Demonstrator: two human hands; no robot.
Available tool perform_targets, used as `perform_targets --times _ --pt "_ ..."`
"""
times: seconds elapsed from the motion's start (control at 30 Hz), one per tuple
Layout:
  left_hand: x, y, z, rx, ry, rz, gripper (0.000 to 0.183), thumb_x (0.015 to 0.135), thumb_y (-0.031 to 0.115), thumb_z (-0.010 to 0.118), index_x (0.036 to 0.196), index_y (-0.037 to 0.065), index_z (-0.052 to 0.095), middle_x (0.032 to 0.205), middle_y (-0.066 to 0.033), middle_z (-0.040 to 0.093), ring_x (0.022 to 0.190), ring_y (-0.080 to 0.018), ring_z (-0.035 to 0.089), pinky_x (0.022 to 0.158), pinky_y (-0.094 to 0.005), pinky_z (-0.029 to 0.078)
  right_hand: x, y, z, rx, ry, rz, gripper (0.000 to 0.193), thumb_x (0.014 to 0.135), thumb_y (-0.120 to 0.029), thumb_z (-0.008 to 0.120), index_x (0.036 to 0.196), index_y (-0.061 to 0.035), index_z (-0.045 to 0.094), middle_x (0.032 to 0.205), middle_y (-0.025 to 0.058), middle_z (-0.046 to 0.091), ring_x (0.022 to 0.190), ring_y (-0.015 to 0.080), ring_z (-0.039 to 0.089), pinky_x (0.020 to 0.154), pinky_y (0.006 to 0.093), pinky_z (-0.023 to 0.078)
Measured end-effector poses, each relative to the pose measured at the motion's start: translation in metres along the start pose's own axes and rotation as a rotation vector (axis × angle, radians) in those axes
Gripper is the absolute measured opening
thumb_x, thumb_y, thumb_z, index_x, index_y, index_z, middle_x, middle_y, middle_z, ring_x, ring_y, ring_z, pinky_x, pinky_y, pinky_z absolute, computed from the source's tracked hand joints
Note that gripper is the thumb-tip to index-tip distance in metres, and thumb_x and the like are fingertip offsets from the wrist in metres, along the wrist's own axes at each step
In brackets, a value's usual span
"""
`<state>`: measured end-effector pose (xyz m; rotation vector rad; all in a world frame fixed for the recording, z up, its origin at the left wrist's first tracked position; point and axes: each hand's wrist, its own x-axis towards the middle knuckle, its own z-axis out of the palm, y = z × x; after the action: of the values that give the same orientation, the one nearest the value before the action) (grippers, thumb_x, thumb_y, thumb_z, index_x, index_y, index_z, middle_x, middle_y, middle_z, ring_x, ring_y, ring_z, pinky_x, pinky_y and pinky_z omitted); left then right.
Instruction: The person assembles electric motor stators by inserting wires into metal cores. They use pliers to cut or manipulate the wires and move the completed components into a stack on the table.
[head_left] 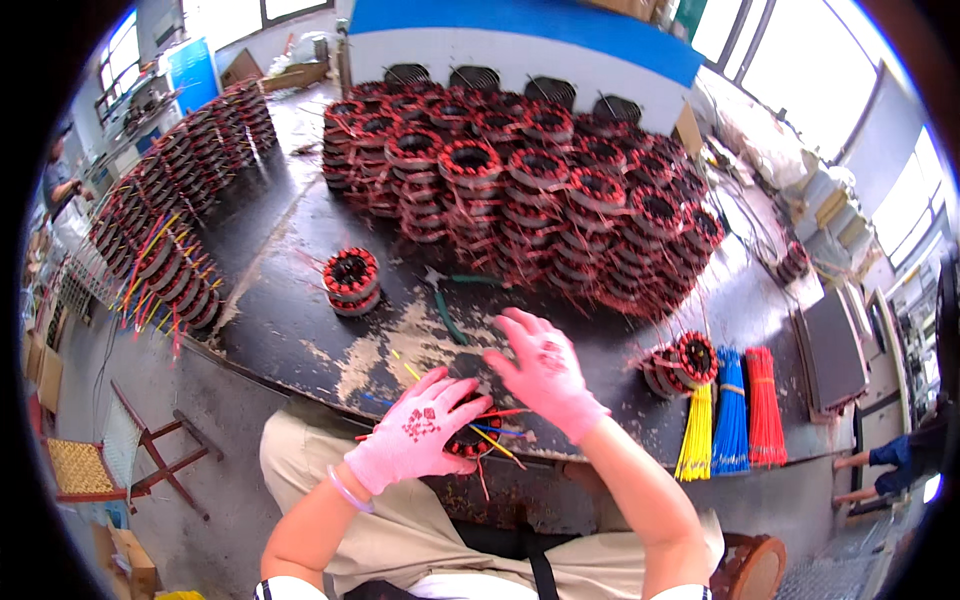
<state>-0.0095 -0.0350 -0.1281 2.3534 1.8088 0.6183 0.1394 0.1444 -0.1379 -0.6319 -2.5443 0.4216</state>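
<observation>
- I see the left pink-gloved hand (418,427) over a red-and-black wire-wound ring (484,438) at the worn black tabletop's (290,330) front edge; whether it pinches, I cannot tell.
- Right pink-gloved hand (545,375): fingers spread, near green-handled cutters (451,318).
- Stacked wire-wound rings (540,190) bound my space beyond.

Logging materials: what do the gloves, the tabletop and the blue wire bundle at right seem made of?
Gloves: probably matte knit fabric, given the snug fit; coating unclear.
Tabletop: likely painted or laminated board; its dark, slightly glossy surface shows pale worn patches.
Blue wire bundle: apparently smooth plastic insulation, evenly coloured, with paler, possibly metal ends.
</observation>
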Motion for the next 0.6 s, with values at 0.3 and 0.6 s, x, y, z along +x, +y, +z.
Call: perform_targets --times 0.3,0.6 --pt "-0.031 -0.029 0.007 0.017 0.024 -0.093 0.095 0.071 0.053 0.081 0.147 0.007 0.047 0.148 -0.0209 0.047 0.134 -0.0441 0.047 0.12 -0.0502 0.033 0.102 0.022 0.069 -0.43 -0.369 0.236 0.124 0.069 -0.08 0.067 0.151 0.0087 0.036 0.155 0.0232 0.041 0.14 0.039 0.039 0.116 0.0485 0.028" --pt "-0.032 -0.03 0.019 -0.032 0.05 -0.103 0.093 0.071 0.045 0.082 0.149 0.009 0.046 0.15 -0.0198 0.045 0.137 -0.0414 0.045 0.122 -0.0504 0.03 0.112 -0.006 0.056 -0.546 -0.297 0.288 0.069 0.073 -0.058 0.07 0.113 -0.0022 0.072 0.124 0.0155 0.063 0.121 0.0331 0.052 0.103 0.0463 0.039"
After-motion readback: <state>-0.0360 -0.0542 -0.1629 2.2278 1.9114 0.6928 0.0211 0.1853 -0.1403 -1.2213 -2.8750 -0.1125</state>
